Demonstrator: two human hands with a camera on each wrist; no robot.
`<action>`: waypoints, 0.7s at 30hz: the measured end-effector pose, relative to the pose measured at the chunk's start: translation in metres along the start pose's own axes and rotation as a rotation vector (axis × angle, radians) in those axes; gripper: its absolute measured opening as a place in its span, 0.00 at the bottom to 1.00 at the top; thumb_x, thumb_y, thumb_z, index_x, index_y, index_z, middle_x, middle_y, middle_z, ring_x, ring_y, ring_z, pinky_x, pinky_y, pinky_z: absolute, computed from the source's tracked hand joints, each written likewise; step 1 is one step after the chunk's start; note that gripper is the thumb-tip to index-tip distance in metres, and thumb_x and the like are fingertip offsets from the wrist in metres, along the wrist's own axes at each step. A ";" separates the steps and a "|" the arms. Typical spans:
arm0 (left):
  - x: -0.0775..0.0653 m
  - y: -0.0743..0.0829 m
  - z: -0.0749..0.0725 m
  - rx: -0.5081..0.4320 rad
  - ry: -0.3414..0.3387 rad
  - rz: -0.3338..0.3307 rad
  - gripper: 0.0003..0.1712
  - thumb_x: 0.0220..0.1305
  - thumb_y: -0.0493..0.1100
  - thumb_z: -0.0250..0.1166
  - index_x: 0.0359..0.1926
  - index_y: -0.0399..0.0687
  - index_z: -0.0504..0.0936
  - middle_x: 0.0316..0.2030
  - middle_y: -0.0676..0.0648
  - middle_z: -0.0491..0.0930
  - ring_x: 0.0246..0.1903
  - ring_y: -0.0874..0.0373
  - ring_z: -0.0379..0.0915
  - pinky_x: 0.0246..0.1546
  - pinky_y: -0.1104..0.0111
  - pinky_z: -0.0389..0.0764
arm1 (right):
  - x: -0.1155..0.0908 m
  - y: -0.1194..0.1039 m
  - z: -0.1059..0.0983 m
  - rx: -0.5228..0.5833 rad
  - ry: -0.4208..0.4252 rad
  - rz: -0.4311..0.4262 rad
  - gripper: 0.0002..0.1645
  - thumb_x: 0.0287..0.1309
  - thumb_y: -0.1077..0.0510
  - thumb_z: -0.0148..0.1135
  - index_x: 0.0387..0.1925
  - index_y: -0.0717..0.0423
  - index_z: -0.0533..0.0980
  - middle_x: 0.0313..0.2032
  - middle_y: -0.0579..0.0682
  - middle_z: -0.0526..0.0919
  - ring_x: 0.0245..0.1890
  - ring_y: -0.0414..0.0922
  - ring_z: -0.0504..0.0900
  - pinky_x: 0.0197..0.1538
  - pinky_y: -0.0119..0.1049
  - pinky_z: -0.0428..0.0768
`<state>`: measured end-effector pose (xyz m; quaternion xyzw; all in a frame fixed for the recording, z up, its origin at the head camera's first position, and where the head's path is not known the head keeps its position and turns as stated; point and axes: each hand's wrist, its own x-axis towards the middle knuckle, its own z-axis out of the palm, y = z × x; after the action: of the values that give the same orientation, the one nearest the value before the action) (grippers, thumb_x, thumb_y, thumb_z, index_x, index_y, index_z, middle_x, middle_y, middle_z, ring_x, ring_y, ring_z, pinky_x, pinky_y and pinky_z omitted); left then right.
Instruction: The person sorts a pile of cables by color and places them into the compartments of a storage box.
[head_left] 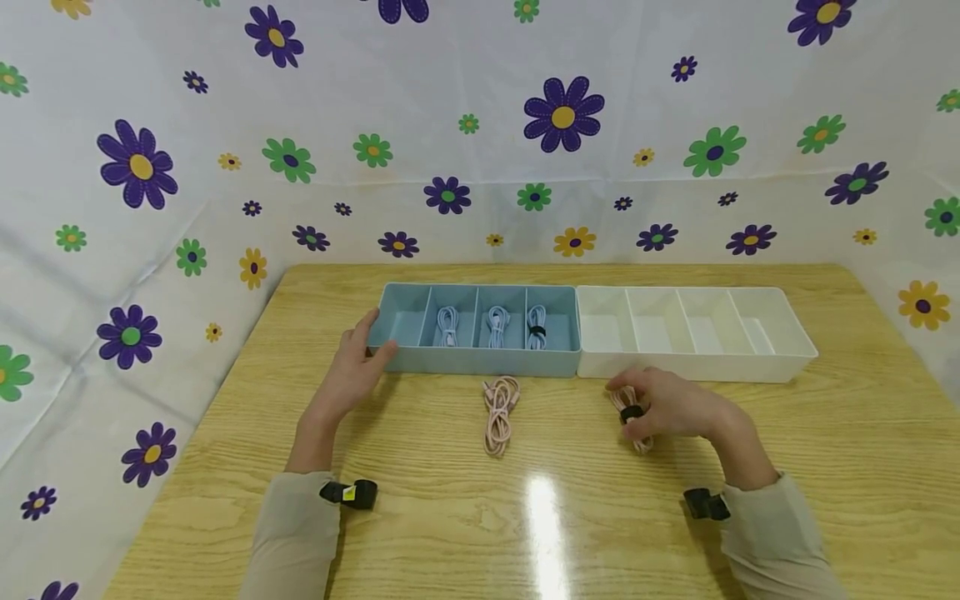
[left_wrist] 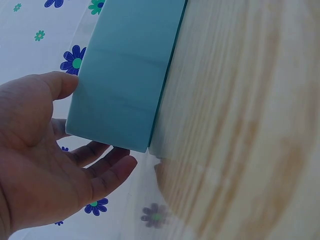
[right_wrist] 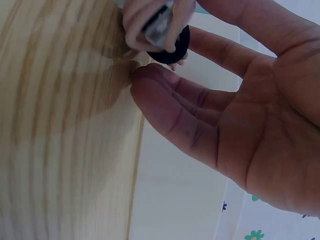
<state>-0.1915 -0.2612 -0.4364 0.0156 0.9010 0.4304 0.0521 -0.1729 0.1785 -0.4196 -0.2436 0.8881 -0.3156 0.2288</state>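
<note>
Left hand (head_left: 351,365) grips the blue box (head_left: 480,362) at one end, likely steadying it; right hand (head_left: 675,405) surrounds a pink cable (head_left: 623,400), whether pinching it unclear.

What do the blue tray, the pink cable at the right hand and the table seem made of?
Blue tray: probably plastic, satin; thin, smooth, evenly coloured walls.
Pink cable: sheath perhaps rubbery plastic or braided fabric, since it bends into loops; too blurred to tell.
Table: wood or wood-look laminate, fairly glossy; grain shows, with a bright light streak reflected.
</note>
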 end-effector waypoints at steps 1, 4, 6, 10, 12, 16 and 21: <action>0.000 -0.001 0.000 0.000 0.001 0.001 0.40 0.78 0.52 0.48 0.80 0.46 0.40 0.69 0.26 0.49 0.69 0.32 0.51 0.68 0.40 0.54 | 0.001 -0.001 0.001 0.005 0.000 0.005 0.36 0.52 0.60 0.74 0.61 0.67 0.72 0.45 0.54 0.76 0.43 0.50 0.71 0.45 0.42 0.74; 0.001 -0.003 0.001 -0.003 0.003 0.005 0.41 0.78 0.53 0.48 0.80 0.46 0.39 0.69 0.26 0.49 0.68 0.32 0.52 0.67 0.40 0.55 | 0.002 -0.003 0.002 0.018 -0.002 0.014 0.36 0.52 0.64 0.72 0.63 0.65 0.71 0.51 0.57 0.77 0.47 0.51 0.72 0.46 0.43 0.75; 0.001 -0.005 0.001 0.000 0.005 0.002 0.41 0.78 0.53 0.48 0.80 0.46 0.40 0.69 0.26 0.49 0.68 0.32 0.52 0.67 0.40 0.55 | 0.003 -0.004 0.003 0.027 0.000 0.012 0.37 0.51 0.67 0.70 0.64 0.64 0.71 0.54 0.58 0.76 0.49 0.52 0.72 0.48 0.44 0.76; 0.002 -0.007 0.001 0.005 0.000 -0.002 0.41 0.78 0.53 0.48 0.80 0.46 0.39 0.69 0.26 0.49 0.68 0.33 0.53 0.67 0.40 0.56 | 0.004 -0.003 0.004 0.028 0.006 -0.012 0.37 0.50 0.69 0.69 0.64 0.64 0.71 0.53 0.58 0.76 0.49 0.53 0.73 0.48 0.45 0.77; 0.002 -0.007 0.002 0.003 0.000 -0.003 0.41 0.78 0.53 0.48 0.80 0.46 0.39 0.69 0.26 0.49 0.68 0.33 0.53 0.67 0.40 0.56 | 0.004 0.000 0.004 0.034 0.010 -0.030 0.37 0.49 0.70 0.69 0.63 0.64 0.71 0.51 0.57 0.76 0.48 0.52 0.72 0.47 0.44 0.77; 0.002 -0.007 0.002 -0.002 0.000 0.003 0.40 0.78 0.53 0.48 0.80 0.46 0.39 0.69 0.26 0.49 0.67 0.33 0.54 0.67 0.41 0.57 | 0.006 0.004 0.004 0.085 0.007 -0.067 0.40 0.50 0.71 0.68 0.67 0.60 0.68 0.46 0.56 0.75 0.42 0.51 0.72 0.40 0.40 0.76; 0.004 -0.008 0.002 0.002 0.005 0.008 0.40 0.78 0.53 0.48 0.80 0.46 0.40 0.69 0.26 0.50 0.67 0.34 0.55 0.67 0.42 0.58 | 0.007 0.007 0.004 0.184 -0.005 -0.144 0.40 0.55 0.70 0.63 0.70 0.57 0.64 0.40 0.53 0.75 0.35 0.48 0.73 0.34 0.36 0.75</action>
<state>-0.1951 -0.2647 -0.4437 0.0182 0.9014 0.4299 0.0483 -0.1784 0.1775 -0.4285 -0.2855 0.8350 -0.4107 0.2292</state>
